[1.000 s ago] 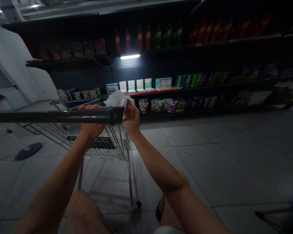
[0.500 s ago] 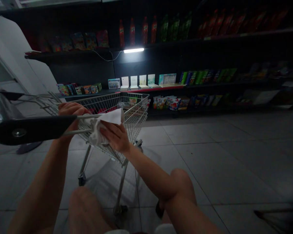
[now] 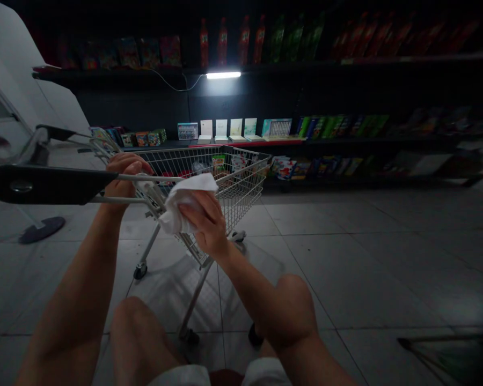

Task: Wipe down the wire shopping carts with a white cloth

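Seen from the head camera, a person sits behind a wire shopping cart [image 3: 233,182], both hands on it. The left hand [image 3: 124,177] is closed around the cart's thin metal handle [image 3: 145,177], just beside its black grip [image 3: 44,184]. The right hand [image 3: 204,222] is closed over a crumpled white cloth [image 3: 183,203], which it presses against the cart's near corner, well apart from the left hand. The cart stands tilted before the person's two bare knees [image 3: 292,308], and three of its casters [image 3: 140,272] show on the tiled floor [image 3: 358,279]. A few packets lie in the basket, too dark to count or read.

Behind the cart run black shelves [image 3: 338,139]. The top shelf [image 3: 338,63] holds four red bottles [image 3: 222,42] and three green pouches [image 3: 293,38], with more goods to either side. Below, four pale cards [image 3: 228,128] stand in a row on the shelf, and one lit tube lamp [image 3: 223,75] hangs over them. At far left, a round dark stand base [image 3: 41,229] sits on the floor beside a white wall [image 3: 24,69].
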Motion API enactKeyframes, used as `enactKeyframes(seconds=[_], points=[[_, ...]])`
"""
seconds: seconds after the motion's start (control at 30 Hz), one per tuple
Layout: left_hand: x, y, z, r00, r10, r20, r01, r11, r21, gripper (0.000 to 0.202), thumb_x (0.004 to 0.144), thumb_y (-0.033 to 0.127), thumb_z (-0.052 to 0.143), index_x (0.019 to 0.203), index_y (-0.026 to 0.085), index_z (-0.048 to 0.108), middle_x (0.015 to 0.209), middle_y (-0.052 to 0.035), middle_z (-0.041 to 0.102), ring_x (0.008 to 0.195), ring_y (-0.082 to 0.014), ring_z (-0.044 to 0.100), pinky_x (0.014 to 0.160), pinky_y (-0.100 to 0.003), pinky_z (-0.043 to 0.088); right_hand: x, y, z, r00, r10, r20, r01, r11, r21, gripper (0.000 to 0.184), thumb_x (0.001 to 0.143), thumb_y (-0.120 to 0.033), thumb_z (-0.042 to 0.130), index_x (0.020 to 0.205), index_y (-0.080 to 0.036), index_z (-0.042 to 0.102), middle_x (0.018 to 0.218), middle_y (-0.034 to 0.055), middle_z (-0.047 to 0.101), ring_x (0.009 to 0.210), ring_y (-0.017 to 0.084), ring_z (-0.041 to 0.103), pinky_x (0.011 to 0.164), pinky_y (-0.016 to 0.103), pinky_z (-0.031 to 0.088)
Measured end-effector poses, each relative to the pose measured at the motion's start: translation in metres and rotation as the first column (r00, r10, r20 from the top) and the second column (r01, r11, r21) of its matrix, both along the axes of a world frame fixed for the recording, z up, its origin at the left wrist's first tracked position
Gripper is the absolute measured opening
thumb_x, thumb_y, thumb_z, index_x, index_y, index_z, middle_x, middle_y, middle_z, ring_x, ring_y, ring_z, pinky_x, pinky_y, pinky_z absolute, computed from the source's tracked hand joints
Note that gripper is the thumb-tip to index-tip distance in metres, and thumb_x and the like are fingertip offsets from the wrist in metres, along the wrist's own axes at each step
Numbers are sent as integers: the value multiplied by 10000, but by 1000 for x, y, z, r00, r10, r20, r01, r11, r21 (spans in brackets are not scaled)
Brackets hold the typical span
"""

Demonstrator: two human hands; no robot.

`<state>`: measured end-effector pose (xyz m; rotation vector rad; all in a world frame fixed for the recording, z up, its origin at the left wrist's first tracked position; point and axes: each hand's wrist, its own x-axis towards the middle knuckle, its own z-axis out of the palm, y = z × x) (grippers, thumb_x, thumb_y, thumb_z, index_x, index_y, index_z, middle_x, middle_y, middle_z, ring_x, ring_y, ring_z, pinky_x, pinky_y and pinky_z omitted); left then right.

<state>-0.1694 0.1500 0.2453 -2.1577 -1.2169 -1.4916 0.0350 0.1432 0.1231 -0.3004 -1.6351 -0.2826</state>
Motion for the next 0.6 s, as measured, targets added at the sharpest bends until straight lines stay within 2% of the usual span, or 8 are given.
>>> enactKeyframes(seconds=[0.07,0.13,0.2,0.3,0.37,0.47,0.53,0.6], points=[[2,1,-1,1000,-16,10,16,999,28,347,830,332,362,617,205,605,691,-53,671,709,-154,595,816,-322,496,-16,-4,4,999,-18,36,17,999,51,345,999,-205,405,1191,-288,679,1303,29,596,1413,217,424,1187,486,391],[1,2,-2,999,-39,12,39,998,54,350,832,321,353,613,209,602,674,-52,666,702,-156,589,799,-327,497,-30,2,-19,994,-73,80,68,996,59,316,989,-224,450,1138,-321,711,1170,15,654,1409,220,422,1205,500,354],[-2,4,-3,998,-49,28,48,997,53,351,835,318,343,616,212,596,671,-53,663,715,-161,594,788,-330,504,-38,14,-67,990,-93,103,91,996,24,287,966,-216,506,1083,-342,736,1094,10,680,1363,205,465,1183,459,390],[-10,8,-6,997,-5,73,3,1000,27,354,833,339,312,616,215,563,698,-66,665,754,-168,615,800,-336,530,-35,30,-162,986,-30,165,43,996,-77,275,926,-165,566,1018,-344,755,970,1,708,1213,184,571,1146,448,431],[-18,13,-8,995,-2,98,-3,999,54,355,843,353,301,605,223,530,693,-65,654,753,-168,621,835,-352,543,-25,32,-221,955,-29,296,90,977,-195,255,915,-154,585,955,-334,761,971,-9,720,1172,182,596,1155,493,414],[-33,19,-10,994,-62,94,54,995,90,380,898,384,291,620,238,504,702,-47,644,758,-172,633,886,-389,549,0,27,-283,892,26,451,138,935,-327,267,919,-140,565,993,-311,756,1058,-1,730,1183,170,604,1084,407,507],[-44,21,-10,997,-42,70,37,997,66,433,947,452,264,669,241,521,771,-47,665,845,-181,650,945,-414,529,16,23,-302,895,36,445,142,922,-360,301,930,-127,517,1020,-284,758,1050,17,738,1121,160,639,990,327,568],[-54,21,-11,999,29,17,-29,999,43,495,961,559,245,773,227,559,916,-65,692,1009,-194,634,1032,-439,474,27,21,-297,919,16,394,151,909,-388,357,937,-101,448,1046,-242,757,1028,39,743,1073,161,661,941,303,587]])
